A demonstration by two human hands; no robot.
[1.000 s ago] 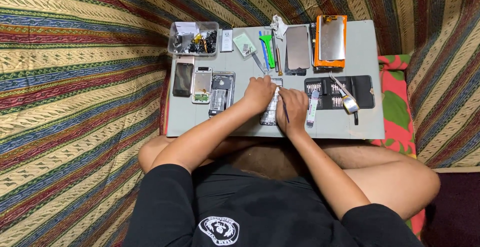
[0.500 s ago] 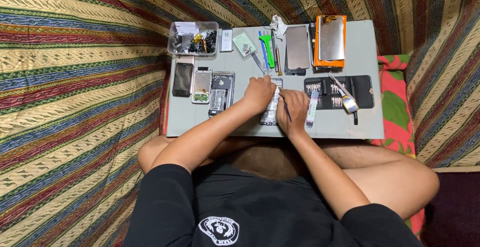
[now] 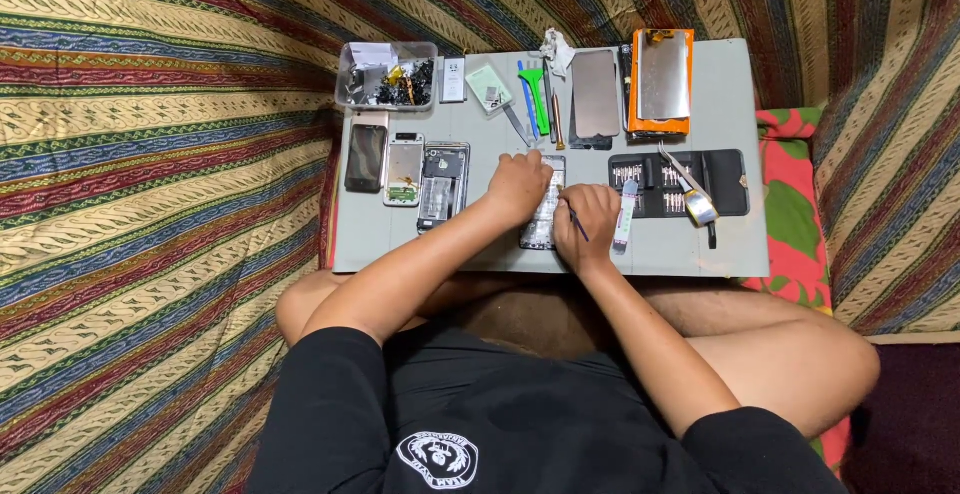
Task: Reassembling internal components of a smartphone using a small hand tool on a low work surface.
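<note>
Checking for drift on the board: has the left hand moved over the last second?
No. The left hand rests on the opened phone, the same gap from the black bit case as before.

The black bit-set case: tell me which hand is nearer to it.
Right. The right hand sits just beside the black bit-set case, holding a thin tool; the left hand lies farther off, across the opened phone.

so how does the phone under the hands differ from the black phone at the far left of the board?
The phone under the hands is opened up, with its insides showing, while the black phone is closed, with a dark glossy face. The opened one is pinned by the left hand and worked by the right hand with a thin tool; the black one lies untouched. Both lie flat, lengthwise, on the grey board.
</note>
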